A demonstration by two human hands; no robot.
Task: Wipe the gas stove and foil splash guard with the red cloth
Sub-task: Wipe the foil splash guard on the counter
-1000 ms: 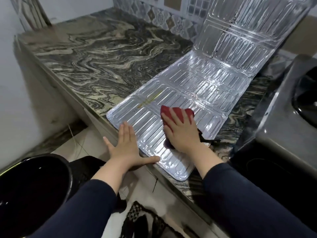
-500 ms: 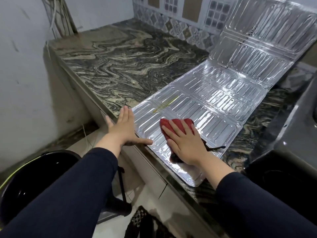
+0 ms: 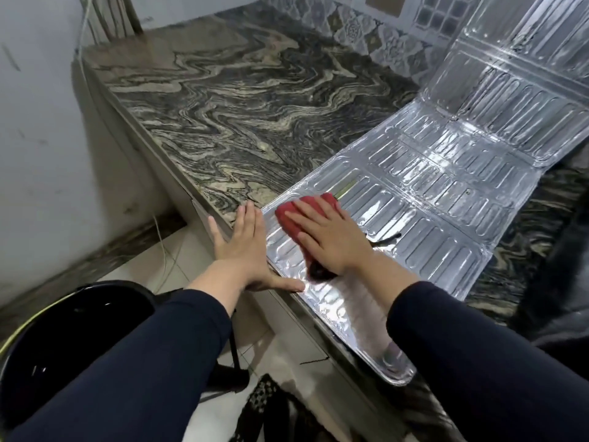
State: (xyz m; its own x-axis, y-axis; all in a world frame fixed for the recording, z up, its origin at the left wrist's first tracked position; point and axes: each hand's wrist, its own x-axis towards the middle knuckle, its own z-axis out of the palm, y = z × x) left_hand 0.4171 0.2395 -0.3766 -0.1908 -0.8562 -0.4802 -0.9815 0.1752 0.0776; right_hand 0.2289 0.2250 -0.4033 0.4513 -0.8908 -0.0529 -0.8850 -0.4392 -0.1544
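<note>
The ribbed foil splash guard (image 3: 446, 173) lies flat across the marble counter, its far panels bent up against the tiled wall. The red cloth (image 3: 291, 218) rests on the guard's near-left panel, mostly covered by my right hand (image 3: 331, 237), which presses flat on it with fingers spread. My left hand (image 3: 243, 247) lies flat and open at the counter's front edge, fingers on the marble beside the guard's left corner and thumb on the foil's near rim. Only a dark sliver of the gas stove (image 3: 561, 266) shows at the right edge.
The dark swirled marble counter (image 3: 242, 100) stretches left and back to a patterned tile wall (image 3: 366, 30). A black round bin (image 3: 63, 342) stands on the floor at lower left. A dark patterned mat (image 3: 271, 409) lies on the floor tiles below the counter edge.
My right hand has slid the red cloth left along the foil toward the guard's left corner. My left hand stays pressed at that corner; the view has shifted right and closer.
</note>
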